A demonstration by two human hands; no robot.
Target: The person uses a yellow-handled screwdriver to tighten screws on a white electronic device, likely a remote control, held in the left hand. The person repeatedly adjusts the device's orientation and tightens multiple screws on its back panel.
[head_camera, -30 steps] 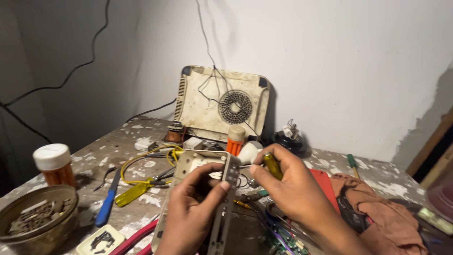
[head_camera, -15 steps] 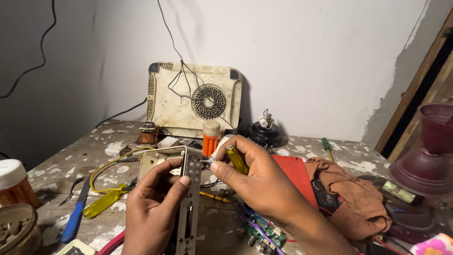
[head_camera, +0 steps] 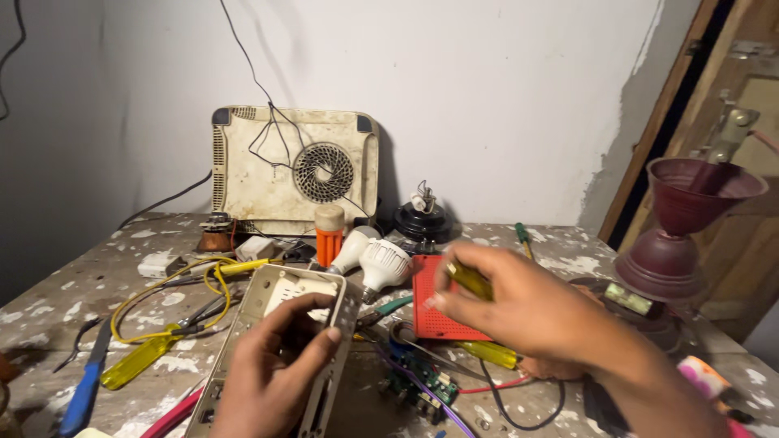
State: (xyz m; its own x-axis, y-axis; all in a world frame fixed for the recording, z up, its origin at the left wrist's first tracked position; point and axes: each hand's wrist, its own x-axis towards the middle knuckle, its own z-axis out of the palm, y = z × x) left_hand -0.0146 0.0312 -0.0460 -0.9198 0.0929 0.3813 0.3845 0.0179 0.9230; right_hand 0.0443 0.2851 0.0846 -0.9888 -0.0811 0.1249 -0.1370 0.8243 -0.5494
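Bare table [head_camera: 73, 304] lies open at the far left, up to the wall. The middle is crowded: yellow wire [head_camera: 162, 280], yellow-handled screwdriver [head_camera: 138, 361], two white bulbs [head_camera: 369, 259], red perforated box [head_camera: 434, 304] and circuit board [head_camera: 422, 385] block passage. A maroon funnel-shaped stand [head_camera: 677, 235] closes off the right.

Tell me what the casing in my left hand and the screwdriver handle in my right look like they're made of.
The casing in the left hand looks like moulded plastic, cream and matte, with slotted edges and grime. The screwdriver handle in the right hand seems to be translucent yellow plastic, glossy, since light shows through it.
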